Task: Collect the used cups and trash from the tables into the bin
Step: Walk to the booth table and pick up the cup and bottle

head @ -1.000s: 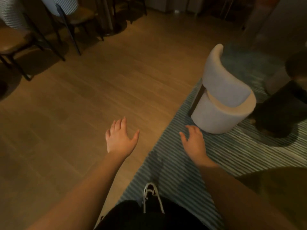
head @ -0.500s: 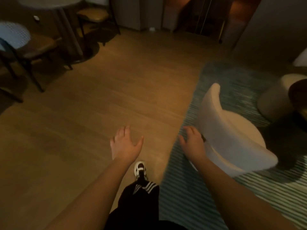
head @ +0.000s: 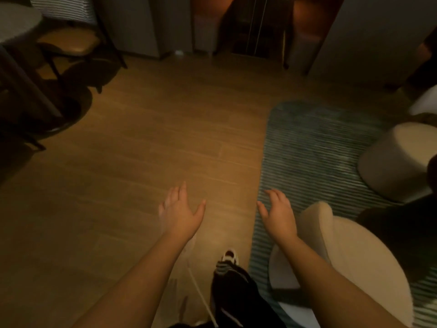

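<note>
My left hand [head: 181, 213] is stretched out in front of me over the wooden floor, palm down, fingers straight and holding nothing. My right hand [head: 279, 215] is level with it over the edge of the striped rug, fingers relaxed and also holding nothing. No cup, trash or bin shows in this dim view.
A cream tub chair [head: 350, 261] stands close at my lower right on a teal striped rug [head: 307, 147]. A round cream pouf [head: 397, 162] sits at the right. At the far left stand a round table [head: 14, 20] and a chair with a tan seat [head: 71, 41]. My shoe [head: 228, 259] steps forward.
I have walked forward: the cream chair has slid from ahead-right down to my lower right, and the table and far wall have come nearer. Both hands stay open and level.
</note>
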`<state>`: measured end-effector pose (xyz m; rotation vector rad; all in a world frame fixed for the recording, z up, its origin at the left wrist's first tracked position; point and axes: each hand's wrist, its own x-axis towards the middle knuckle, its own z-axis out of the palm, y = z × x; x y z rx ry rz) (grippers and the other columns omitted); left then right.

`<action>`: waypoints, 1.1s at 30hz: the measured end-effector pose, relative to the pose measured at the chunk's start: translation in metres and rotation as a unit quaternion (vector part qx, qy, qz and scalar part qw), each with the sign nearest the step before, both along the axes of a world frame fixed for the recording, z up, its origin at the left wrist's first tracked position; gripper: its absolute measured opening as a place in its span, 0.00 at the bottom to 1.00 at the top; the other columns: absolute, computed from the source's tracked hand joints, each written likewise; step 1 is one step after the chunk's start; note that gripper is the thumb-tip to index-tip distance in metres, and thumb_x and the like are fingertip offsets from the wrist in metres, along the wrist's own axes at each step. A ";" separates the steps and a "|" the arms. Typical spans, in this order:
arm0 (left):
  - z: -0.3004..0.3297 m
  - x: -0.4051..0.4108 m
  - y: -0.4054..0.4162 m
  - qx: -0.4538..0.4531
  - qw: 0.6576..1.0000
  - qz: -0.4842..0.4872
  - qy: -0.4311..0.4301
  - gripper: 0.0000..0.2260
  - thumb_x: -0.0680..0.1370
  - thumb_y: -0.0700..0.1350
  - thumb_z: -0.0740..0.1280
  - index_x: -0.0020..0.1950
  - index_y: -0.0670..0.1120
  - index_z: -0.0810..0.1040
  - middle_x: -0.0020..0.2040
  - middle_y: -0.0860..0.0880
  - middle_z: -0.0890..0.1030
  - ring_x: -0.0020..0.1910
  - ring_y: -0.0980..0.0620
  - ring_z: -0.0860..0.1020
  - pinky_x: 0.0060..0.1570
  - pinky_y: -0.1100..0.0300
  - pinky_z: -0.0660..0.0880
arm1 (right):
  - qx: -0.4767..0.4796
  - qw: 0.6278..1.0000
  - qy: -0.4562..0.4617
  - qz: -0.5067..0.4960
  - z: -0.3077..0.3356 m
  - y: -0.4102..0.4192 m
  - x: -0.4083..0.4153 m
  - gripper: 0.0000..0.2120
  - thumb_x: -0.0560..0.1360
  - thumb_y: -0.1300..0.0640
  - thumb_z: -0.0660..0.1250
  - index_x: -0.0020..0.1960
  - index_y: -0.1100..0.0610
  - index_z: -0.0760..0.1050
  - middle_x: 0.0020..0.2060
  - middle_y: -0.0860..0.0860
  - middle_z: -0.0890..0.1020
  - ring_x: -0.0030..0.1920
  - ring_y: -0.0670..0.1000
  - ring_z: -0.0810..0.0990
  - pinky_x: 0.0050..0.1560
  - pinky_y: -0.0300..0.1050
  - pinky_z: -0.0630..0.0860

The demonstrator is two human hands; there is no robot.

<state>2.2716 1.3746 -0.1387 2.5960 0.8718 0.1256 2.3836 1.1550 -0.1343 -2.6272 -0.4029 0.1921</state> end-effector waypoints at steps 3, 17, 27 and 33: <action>-0.013 0.087 0.038 -0.003 1.000 -0.015 0.000 0.34 0.76 0.65 0.55 0.77 0.50 0.53 0.76 0.48 0.60 0.75 0.50 0.54 0.71 0.47 0.53 | 0.002 1.000 -0.008 -0.013 -0.016 0.037 0.082 0.21 0.78 0.48 0.61 0.68 0.57 0.68 0.68 0.54 0.70 0.68 0.54 0.67 0.68 0.51 0.66; 0.004 0.559 0.215 -0.002 0.999 -0.045 0.013 0.34 0.76 0.65 0.55 0.77 0.50 0.53 0.76 0.48 0.59 0.75 0.50 0.54 0.72 0.47 0.52 | 0.002 0.999 -0.021 -0.040 -0.001 0.206 0.551 0.22 0.78 0.49 0.62 0.69 0.58 0.68 0.68 0.56 0.69 0.69 0.55 0.66 0.67 0.49 0.63; -0.018 0.888 0.348 -0.004 0.998 -0.067 -0.010 0.35 0.75 0.67 0.53 0.77 0.51 0.51 0.77 0.49 0.57 0.75 0.50 0.53 0.72 0.45 0.52 | 0.005 0.998 -0.033 -0.051 -0.036 0.338 0.861 0.21 0.78 0.48 0.62 0.67 0.57 0.69 0.67 0.56 0.71 0.67 0.56 0.68 0.66 0.50 0.65; -0.007 1.119 0.459 0.002 0.996 -0.087 -0.006 0.35 0.75 0.66 0.55 0.77 0.52 0.52 0.76 0.49 0.58 0.75 0.50 0.53 0.72 0.46 0.52 | 0.006 0.996 -0.021 -0.083 -0.024 0.442 1.084 0.21 0.77 0.47 0.62 0.67 0.56 0.70 0.67 0.55 0.71 0.66 0.56 0.69 0.66 0.50 0.68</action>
